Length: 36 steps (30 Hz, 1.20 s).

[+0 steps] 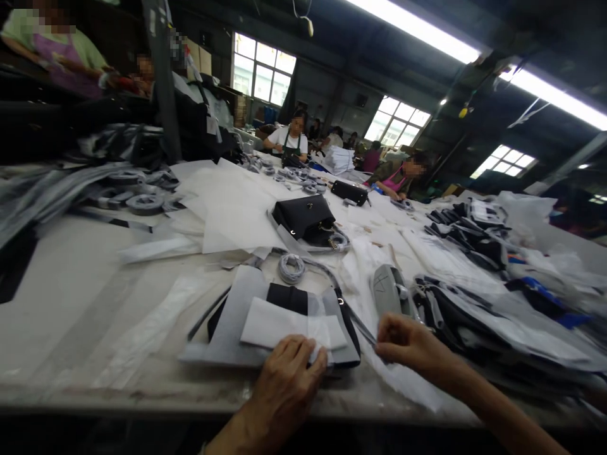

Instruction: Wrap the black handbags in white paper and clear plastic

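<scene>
**Black bag (287, 298) lies at the near edge, left hand (290, 373) upon it**

The white table (71, 341) stretches away beneath everything. At its right side sits a big pile of dark pieces (474, 316), layered with pale sheets. The black bag lies flat, partly covered by pale wrap (241, 297), and a black handbag (303, 218) stands beyond it. A folded white sheet (289, 325) rests across the bag's front; the left hand's fingers lie close together over its lower edge (whether they grip anything is hidden). To the right, the right hand (408, 344) is curled, fingertips close together by the end of a thin strap (358, 322); I cannot tell whether they pinch it. Just behind that hand stands a grey tape dispenser (386, 291). Smallest is a wrapped coil (300, 272), between bag and handbag.
</scene>
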Motion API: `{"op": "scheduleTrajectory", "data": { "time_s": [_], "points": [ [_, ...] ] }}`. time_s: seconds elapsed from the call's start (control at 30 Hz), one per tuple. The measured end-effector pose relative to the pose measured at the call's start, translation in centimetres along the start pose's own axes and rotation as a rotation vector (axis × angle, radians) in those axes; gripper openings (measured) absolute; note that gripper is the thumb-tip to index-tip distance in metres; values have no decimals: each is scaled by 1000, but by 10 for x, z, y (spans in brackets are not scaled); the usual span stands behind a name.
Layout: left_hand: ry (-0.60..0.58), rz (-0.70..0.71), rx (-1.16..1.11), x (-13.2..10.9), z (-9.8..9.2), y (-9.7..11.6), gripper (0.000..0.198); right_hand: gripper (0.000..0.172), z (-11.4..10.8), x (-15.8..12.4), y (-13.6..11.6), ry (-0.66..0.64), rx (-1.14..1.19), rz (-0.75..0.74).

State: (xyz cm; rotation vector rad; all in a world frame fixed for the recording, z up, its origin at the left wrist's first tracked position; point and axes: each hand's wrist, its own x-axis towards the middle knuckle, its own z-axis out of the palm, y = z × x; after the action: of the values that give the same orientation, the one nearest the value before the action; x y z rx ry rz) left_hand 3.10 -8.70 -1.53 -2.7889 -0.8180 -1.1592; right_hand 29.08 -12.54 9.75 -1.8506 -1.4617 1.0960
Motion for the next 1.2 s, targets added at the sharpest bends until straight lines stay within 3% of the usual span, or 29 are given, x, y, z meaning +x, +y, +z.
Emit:
{"op": "scheduleTrajectory", "data": {
  "time_s": [0.1,0.17,0.33,0.53,0.67,0.8,1.03,1.2],
  "points": [
    [-14,-17,-2,-1,1,2,34,16,27,32,-55,-307,-154,-92],
    [-47,-28,-13,-1,1,3,36,16,41,55,-77,-479,-317,-150],
    [-68,-42,-34,-3,1,2,35,20,67,103,-96,-737,-806,-260],
    [121,-11,32,-1,10,0,27,24,86,137,-108,-1058,-997,-223],
    [250,-13,72,2,13,0,26,25,86,146,-110,-1133,-1025,-203],
    [252,-22,83,4,12,-1,25,21,88,149,-105,-1176,-1086,-255],
    [251,-20,127,3,13,-1,29,7,93,139,-114,-1139,-1362,-582],
    [209,9,131,1,14,-3,32,2,92,142,-104,-1085,-1365,-827]
  ]
}}
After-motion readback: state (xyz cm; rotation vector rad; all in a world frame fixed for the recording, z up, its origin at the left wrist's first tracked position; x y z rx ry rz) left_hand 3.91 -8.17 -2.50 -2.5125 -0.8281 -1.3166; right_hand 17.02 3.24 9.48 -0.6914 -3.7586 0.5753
